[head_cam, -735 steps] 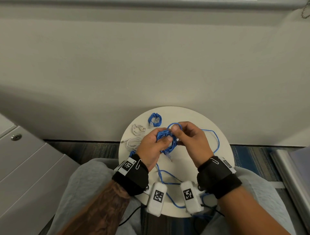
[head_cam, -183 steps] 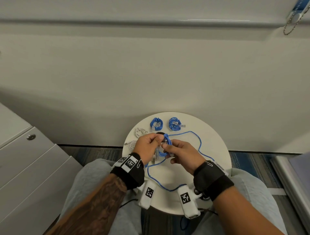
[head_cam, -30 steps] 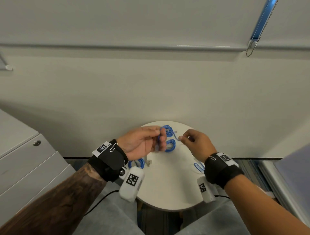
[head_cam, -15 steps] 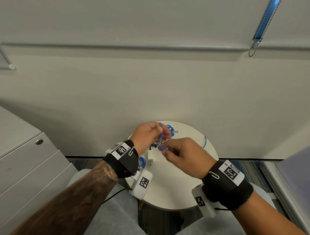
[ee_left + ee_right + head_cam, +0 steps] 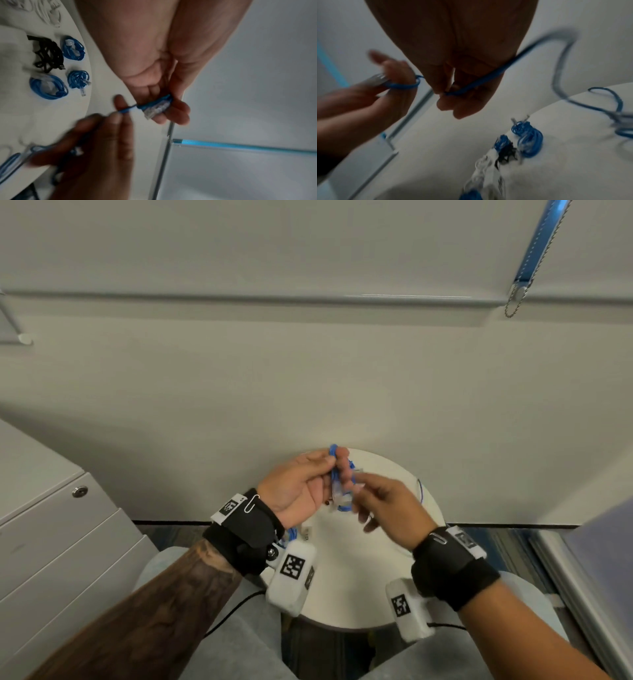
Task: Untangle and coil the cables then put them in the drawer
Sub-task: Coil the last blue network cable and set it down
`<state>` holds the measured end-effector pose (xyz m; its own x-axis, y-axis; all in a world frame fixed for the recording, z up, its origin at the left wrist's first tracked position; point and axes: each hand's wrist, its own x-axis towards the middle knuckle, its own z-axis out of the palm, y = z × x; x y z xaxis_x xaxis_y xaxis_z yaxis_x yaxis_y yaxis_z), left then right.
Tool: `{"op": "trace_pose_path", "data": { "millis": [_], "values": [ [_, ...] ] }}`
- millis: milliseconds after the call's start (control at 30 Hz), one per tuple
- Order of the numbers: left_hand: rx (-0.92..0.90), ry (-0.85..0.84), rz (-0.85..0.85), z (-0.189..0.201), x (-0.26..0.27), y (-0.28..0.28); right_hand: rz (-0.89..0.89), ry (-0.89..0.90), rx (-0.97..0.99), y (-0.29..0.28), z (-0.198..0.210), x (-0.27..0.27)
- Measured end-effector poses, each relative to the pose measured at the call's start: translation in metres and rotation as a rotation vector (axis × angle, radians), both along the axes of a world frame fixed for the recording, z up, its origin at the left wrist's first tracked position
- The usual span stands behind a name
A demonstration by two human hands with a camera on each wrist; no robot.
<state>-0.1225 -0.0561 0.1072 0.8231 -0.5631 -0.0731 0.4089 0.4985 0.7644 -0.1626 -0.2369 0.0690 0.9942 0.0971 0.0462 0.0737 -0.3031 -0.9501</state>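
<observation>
A blue cable (image 5: 337, 474) with a clear plug (image 5: 155, 110) is held over the far edge of the round white table (image 5: 359, 577). My left hand (image 5: 334, 463) grips the plug end, and a loop of the cable (image 5: 402, 85) goes round its fingers. Just to the right, my right hand (image 5: 363, 494) pinches the free strand (image 5: 488, 77) between thumb and fingertips. The rest of the strand trails down to a loose heap on the table (image 5: 607, 108). The right hand is blurred.
On the table lie coiled blue cables (image 5: 73, 50) (image 5: 78, 79) (image 5: 48, 88), a black cable bundle (image 5: 48, 58) and white cables (image 5: 49, 16). A grey drawer cabinet (image 5: 68, 542) with a lock (image 5: 79, 491) stands at the left. A wall is close behind the table.
My right hand has swung from in front of the left fingers out to their right, carrying the blue strand round them. The left hand has stayed over the table's far edge.
</observation>
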Motion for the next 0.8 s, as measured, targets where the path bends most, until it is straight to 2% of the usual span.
{"op": "trace_pose_path", "data": {
  "millis": [67,167,233,300,400,533,567,667,800],
  "values": [
    [-0.017,0.038,0.132,0.000,0.009,0.004,0.090,0.046,-0.112,0.010,-0.011,-0.010],
    [0.033,0.067,0.241,-0.006,0.018,0.010,0.148,-0.065,-0.370,0.016,-0.008,-0.024],
    [0.060,0.078,0.280,-0.012,0.018,0.012,0.192,-0.139,-0.455,0.017,0.002,-0.029],
    [0.137,0.021,0.293,-0.017,0.016,0.009,0.249,-0.193,-0.487,0.018,0.014,-0.032],
    [0.365,-0.163,0.296,-0.021,0.011,0.003,0.299,-0.257,-0.422,0.020,0.028,-0.036],
    [0.612,-0.389,0.185,-0.023,-0.002,-0.004,0.198,-0.304,-0.321,0.014,0.042,-0.025],
    [0.606,-0.385,0.136,-0.021,-0.006,-0.006,0.145,-0.315,-0.306,0.009,0.044,-0.019],
    [0.448,-0.231,0.008,-0.010,-0.015,-0.006,-0.035,-0.356,-0.309,-0.004,0.050,-0.004],
    [0.353,-0.176,-0.100,0.001,-0.019,-0.005,-0.120,-0.329,-0.207,-0.012,0.051,0.004]
  ]
}}
